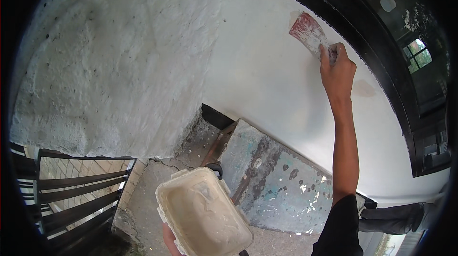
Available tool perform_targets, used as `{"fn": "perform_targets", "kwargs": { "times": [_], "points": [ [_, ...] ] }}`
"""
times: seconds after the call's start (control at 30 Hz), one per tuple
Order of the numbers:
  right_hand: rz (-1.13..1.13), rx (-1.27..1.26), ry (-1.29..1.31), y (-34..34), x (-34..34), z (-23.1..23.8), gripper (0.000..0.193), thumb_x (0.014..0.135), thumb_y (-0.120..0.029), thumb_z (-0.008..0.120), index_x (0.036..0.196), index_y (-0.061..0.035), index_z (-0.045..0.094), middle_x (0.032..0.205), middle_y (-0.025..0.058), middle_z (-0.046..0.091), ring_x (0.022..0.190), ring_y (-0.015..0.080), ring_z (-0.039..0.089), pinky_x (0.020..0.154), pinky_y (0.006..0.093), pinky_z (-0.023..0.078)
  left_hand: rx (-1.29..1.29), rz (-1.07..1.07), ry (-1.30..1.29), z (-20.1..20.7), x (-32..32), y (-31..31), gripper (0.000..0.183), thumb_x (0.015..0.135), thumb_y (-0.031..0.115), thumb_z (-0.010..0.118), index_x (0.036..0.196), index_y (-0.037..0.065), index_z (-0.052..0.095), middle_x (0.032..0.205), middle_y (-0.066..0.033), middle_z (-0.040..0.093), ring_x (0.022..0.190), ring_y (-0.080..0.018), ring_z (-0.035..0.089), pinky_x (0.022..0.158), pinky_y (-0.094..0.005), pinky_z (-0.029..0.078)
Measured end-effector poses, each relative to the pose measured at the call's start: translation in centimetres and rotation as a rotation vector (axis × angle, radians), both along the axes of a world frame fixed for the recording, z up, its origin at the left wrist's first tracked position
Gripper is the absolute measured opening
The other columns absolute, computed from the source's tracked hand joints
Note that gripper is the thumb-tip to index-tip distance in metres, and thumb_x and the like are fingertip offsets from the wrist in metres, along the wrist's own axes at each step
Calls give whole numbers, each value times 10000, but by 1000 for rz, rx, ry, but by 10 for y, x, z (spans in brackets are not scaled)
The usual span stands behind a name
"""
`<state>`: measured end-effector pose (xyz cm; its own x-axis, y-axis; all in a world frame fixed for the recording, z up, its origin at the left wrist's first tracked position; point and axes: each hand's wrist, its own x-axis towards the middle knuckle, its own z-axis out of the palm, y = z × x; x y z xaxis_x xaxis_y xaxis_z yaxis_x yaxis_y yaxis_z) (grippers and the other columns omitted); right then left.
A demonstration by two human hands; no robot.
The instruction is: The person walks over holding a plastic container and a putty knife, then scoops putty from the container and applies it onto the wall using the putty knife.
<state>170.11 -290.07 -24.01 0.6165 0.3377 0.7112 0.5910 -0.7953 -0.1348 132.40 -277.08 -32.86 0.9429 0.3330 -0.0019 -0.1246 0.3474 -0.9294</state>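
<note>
My right hand (338,67) is closed round the handle of a putty knife (309,32). Its wide reddish blade, smeared with white filler, lies at the white wall (267,65) close to a black window frame (362,22). Low in the view, a cream plastic tub (210,208) is held up, tilted, with pale filler coating its inside and lying thicker at one end. Only a strip of my left hand (170,240) shows beside the tub's lower left edge; its fingers are hidden behind the tub.
A rough grey-white wall (105,65) fills the upper left. Below are a black slatted railing (86,184) and a paint-spattered grey board (281,184). Someone's dark-trousered leg (391,219) shows at the lower right.
</note>
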Motion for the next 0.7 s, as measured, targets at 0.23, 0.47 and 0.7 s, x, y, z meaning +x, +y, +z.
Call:
{"fn": "perform_targets", "kwargs": {
  "times": [0.23, 0.47, 0.7],
  "points": [
    [-51, 59, 88, -22, -37, -17, 192, 895, -152, 657, 864, 19, 574, 597, 138, 590, 463, 170, 548, 479, 276, 437, 562, -63, 413, -10, -19, 7, 440, 976, 295, 500, 1317, 17, 477, 1269, -85, 555, 1189, -186, 511, 1007, -305, 418],
    [174, 468, -32, 15, -45, -20, 166, 908, -143, 655, 913, 7, 584, 716, 53, 620, 591, 52, 494, 540, 212, 420, -761, -116, -127, -8, -26, -3, 407, 965, 282, 516, 1277, 20, 523, 1224, -88, 581, 1129, -207, 554, 957, -314, 460],
    [310, 1123, 354, 78, -33, -67, 209, 910, -116, 659, 912, -12, 477, 638, -16, 498, 578, 15, 396, 514, 186, 330, 78, -502, 475, 26, -21, 0, 527, 947, 439, 444, 1289, 41, 497, 1191, -119, 582, 1081, -262, 569, 926, -385, 479]
  ]
}}
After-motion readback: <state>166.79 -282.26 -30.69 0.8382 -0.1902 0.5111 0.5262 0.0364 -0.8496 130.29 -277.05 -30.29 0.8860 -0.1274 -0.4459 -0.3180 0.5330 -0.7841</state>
